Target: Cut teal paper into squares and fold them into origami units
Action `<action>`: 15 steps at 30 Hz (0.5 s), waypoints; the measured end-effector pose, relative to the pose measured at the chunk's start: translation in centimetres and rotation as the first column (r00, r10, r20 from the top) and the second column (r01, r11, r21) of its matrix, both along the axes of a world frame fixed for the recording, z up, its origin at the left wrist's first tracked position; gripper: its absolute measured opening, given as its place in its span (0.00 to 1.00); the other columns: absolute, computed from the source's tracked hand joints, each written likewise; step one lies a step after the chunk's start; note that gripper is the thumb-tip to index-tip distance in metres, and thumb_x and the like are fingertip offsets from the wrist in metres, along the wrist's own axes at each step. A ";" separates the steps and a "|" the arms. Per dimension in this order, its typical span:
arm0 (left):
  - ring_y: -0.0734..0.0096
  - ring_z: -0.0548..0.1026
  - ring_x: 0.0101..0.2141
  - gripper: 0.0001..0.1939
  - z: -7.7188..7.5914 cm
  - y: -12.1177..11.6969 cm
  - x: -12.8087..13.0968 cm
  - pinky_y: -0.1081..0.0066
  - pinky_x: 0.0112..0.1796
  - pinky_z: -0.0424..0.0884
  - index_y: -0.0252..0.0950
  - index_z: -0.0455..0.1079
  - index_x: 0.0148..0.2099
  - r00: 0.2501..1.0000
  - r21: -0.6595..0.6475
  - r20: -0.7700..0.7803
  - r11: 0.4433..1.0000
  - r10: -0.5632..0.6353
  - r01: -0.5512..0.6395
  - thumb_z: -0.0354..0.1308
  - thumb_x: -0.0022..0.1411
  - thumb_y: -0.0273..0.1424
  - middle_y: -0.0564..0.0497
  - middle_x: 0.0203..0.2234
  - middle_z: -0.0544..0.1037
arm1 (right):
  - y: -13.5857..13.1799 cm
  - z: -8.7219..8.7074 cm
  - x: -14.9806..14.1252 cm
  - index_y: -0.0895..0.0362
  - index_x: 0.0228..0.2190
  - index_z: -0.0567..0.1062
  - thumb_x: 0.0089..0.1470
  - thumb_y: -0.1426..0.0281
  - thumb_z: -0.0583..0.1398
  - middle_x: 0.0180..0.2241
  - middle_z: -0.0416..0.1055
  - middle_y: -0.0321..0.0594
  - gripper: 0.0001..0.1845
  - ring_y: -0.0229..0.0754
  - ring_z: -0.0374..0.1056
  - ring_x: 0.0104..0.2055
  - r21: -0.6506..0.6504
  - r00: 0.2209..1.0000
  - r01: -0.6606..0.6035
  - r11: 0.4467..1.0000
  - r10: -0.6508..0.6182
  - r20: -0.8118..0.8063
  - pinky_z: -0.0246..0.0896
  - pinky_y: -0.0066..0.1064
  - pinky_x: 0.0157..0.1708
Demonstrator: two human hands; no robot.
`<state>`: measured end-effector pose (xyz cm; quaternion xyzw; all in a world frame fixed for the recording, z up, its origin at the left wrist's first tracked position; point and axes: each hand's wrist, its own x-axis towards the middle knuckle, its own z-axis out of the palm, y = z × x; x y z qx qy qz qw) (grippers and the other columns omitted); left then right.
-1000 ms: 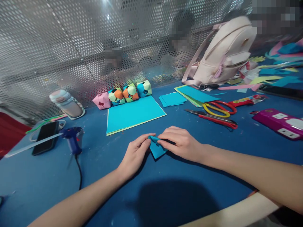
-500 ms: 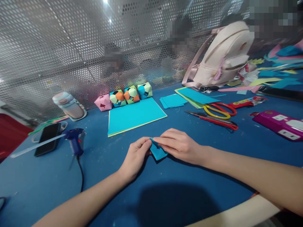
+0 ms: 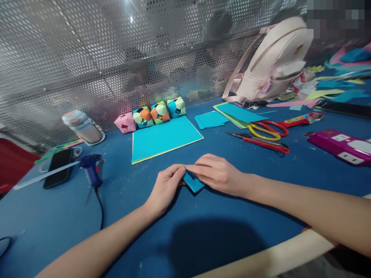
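A small folded piece of blue paper (image 3: 194,185) is held between both hands, low over the blue table. My left hand (image 3: 166,185) pinches its left corner with thumb and fingers. From the other side my right hand (image 3: 218,172) grips the paper, its fingertips meeting my left thumb at the top corner. Part of the paper is hidden under the right fingers. Beyond the hands lies a stack of larger blue and light green sheets (image 3: 166,139). A row of folded paper balls, among them a pink one (image 3: 125,122), stands along its far edge.
A glue gun (image 3: 92,170), a phone (image 3: 59,168) and a bottle (image 3: 82,126) are on the left. To the right lie smaller blue sheets (image 3: 210,119), scissors (image 3: 265,131), a red cutter knife (image 3: 265,145) and a purple power strip (image 3: 342,146). A backpack (image 3: 272,65) leans against the perforated metal panel (image 3: 95,50).
Both hands keep hold of the blue paper with almost the same grip. The whole view has shifted slightly, so things appear a little higher.
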<state>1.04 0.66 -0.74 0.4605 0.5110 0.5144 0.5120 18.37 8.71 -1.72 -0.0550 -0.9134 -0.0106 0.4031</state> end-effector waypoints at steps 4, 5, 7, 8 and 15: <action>0.69 0.74 0.33 0.18 0.0 0.0 0.0 0.69 0.39 0.71 0.32 0.76 0.41 1.000 0.003 -0.020 1.000 -0.010 0.010 0.60 0.57 0.41 0.48 0.32 0.78 | 0.2 -0.1 0.1 0.62 0.46 0.73 0.62 0.75 0.53 0.32 0.73 0.44 0.13 0.41 0.68 0.34 -0.017 1.000 -0.002 1.000 0.002 0.020 0.66 0.33 0.36; 0.69 0.74 0.33 0.18 0.0 0.0 0.0 0.69 0.40 0.72 0.32 0.76 0.41 1.000 0.002 -0.020 1.000 -0.013 0.014 0.60 0.57 0.42 0.47 0.32 0.79 | 0.2 -0.1 0.2 0.62 0.46 0.73 0.62 0.75 0.52 0.32 0.73 0.45 0.14 0.41 0.68 0.35 -0.023 1.000 -0.002 1.000 0.002 0.029 0.66 0.33 0.36; 0.68 0.74 0.34 0.18 0.1 0.1 0.0 0.69 0.40 0.72 0.32 0.76 0.41 0.999 0.004 -0.037 1.000 -0.011 0.011 0.61 0.56 0.42 0.48 0.32 0.79 | 0.3 -0.2 0.2 0.61 0.47 0.73 0.63 0.74 0.52 0.32 0.73 0.44 0.14 0.41 0.68 0.35 -0.035 0.999 0.003 0.999 -0.001 0.050 0.66 0.32 0.36; 0.69 0.74 0.33 0.18 0.2 0.1 0.0 0.69 0.39 0.72 0.32 0.77 0.41 0.998 0.008 -0.058 1.000 -0.002 0.003 0.61 0.56 0.41 0.48 0.32 0.79 | 0.3 -0.3 0.3 0.61 0.47 0.73 0.63 0.74 0.51 0.32 0.73 0.44 0.14 0.41 0.67 0.34 -0.038 0.998 0.005 0.999 -0.003 0.058 0.66 0.32 0.36; 0.73 0.72 0.28 0.13 0.4 0.0 -0.5 0.75 0.31 0.69 0.34 0.77 0.37 0.945 0.115 -0.300 0.989 0.126 -0.095 0.59 0.57 0.38 0.51 0.27 0.78 | -0.1 0.0 0.0 0.62 0.46 0.73 0.62 0.70 0.53 0.34 0.74 0.45 0.14 0.40 0.69 0.35 -0.250 1.000 0.021 0.968 -0.023 -0.006 0.65 0.31 0.36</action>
